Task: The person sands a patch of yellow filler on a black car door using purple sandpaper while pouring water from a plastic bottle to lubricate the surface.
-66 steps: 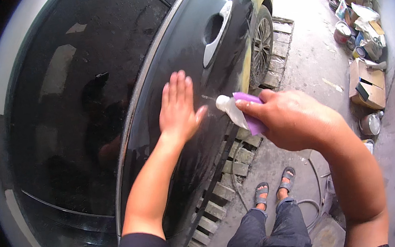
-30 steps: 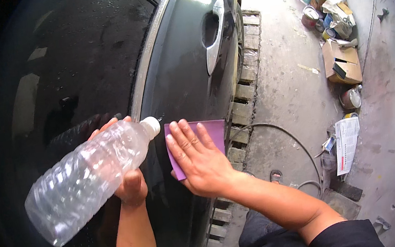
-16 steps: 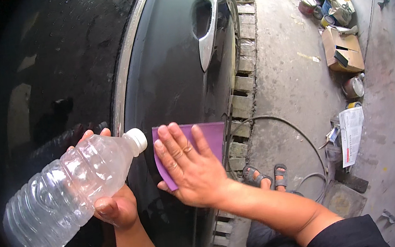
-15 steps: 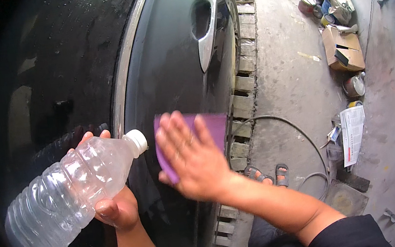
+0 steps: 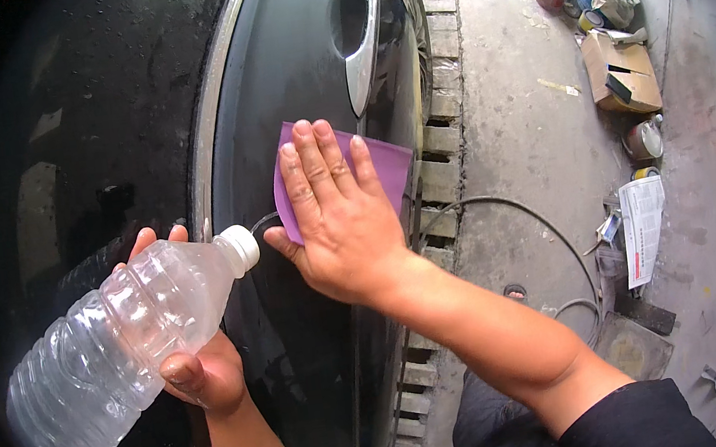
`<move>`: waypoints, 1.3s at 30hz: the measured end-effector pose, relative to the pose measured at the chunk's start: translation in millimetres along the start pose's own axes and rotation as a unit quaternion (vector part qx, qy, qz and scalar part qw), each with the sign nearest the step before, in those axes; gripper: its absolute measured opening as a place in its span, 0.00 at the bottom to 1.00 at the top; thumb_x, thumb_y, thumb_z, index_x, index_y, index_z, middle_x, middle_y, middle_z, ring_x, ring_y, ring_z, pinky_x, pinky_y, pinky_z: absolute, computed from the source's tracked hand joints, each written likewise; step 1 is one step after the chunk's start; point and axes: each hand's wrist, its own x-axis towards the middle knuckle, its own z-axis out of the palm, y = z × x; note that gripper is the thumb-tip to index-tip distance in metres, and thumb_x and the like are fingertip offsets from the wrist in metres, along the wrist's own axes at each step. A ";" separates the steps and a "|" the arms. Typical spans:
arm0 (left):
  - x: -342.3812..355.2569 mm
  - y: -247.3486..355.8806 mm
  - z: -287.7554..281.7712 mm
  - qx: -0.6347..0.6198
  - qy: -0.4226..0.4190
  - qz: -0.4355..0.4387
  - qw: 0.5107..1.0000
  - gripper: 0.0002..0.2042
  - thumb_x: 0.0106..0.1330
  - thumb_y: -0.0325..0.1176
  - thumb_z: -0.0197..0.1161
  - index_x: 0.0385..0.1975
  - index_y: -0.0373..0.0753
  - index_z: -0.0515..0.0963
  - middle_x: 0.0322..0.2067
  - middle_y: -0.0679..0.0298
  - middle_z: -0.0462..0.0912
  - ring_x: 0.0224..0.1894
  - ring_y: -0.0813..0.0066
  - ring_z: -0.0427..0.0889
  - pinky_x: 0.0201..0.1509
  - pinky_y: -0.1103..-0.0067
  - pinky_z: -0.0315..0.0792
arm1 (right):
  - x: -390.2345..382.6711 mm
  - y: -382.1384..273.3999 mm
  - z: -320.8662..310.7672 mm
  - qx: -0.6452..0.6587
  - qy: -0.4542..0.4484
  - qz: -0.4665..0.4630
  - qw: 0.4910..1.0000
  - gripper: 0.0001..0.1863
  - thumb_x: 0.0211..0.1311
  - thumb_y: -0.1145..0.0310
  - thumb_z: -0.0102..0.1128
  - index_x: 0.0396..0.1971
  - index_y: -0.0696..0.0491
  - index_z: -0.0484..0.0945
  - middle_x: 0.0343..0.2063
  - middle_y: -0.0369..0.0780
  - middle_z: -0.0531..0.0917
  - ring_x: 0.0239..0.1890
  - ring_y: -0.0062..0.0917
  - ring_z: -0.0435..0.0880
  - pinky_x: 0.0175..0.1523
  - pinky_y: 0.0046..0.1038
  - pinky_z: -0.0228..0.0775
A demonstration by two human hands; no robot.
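Note:
My left hand (image 5: 215, 370) grips a clear ribbed plastic bottle (image 5: 113, 343) with a white cap, tilted so the cap points up and right. From the cap a thin curved streak, seemingly water, reaches the dark car door (image 5: 269, 82). My right hand (image 5: 344, 216) presses a purple sandpaper sheet (image 5: 388, 166) flat against that door, just below the chrome door handle (image 5: 363, 44). Its fingers are straight and lie over the sheet, covering much of it. The thumb sticks out past the sheet's left edge.
The wet car window (image 5: 127, 91) and its trim strip (image 5: 208, 90) lie left of the door. A slatted grating (image 5: 442, 106) runs along the car's side. A black hose (image 5: 536, 215) curls over the floor. Cans, a cardboard box (image 5: 621, 70) and newspaper (image 5: 643, 233) line the wall.
My right hand has slid up the door with the purple sandpaper sheet, toward the handle. A thin streak now comes from the bottle's cap. My left hand has hardly moved.

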 end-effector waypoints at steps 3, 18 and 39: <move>2.8 7.1 -9.7 0.024 -0.005 -0.002 1.000 0.49 0.58 0.73 0.56 0.69 0.41 0.56 0.66 0.48 0.65 0.66 0.49 0.70 0.68 0.57 0.69 | -49.1 -45.5 -2.1 0.094 -0.062 -0.027 0.993 0.45 0.64 0.45 0.54 0.67 0.68 0.60 0.71 0.60 0.57 0.76 0.52 0.49 0.76 0.54 0.33; 1.4 9.6 -8.6 0.028 -0.014 0.019 0.999 0.47 0.59 0.73 0.55 0.69 0.43 0.57 0.66 0.47 0.65 0.66 0.48 0.70 0.68 0.54 0.67 | -13.5 -11.5 -10.1 -0.042 -0.045 0.018 0.998 0.43 0.68 0.41 0.47 0.69 0.63 0.60 0.72 0.55 0.57 0.77 0.45 0.49 0.77 0.54 0.33; -0.6 2.8 -7.2 0.010 -0.017 0.022 1.000 0.47 0.59 0.73 0.55 0.70 0.43 0.56 0.67 0.48 0.63 0.67 0.48 0.69 0.67 0.55 0.69 | -15.2 -15.9 -4.5 0.014 -0.023 -0.034 0.999 0.44 0.67 0.41 0.48 0.67 0.68 0.62 0.71 0.59 0.57 0.76 0.51 0.49 0.78 0.50 0.35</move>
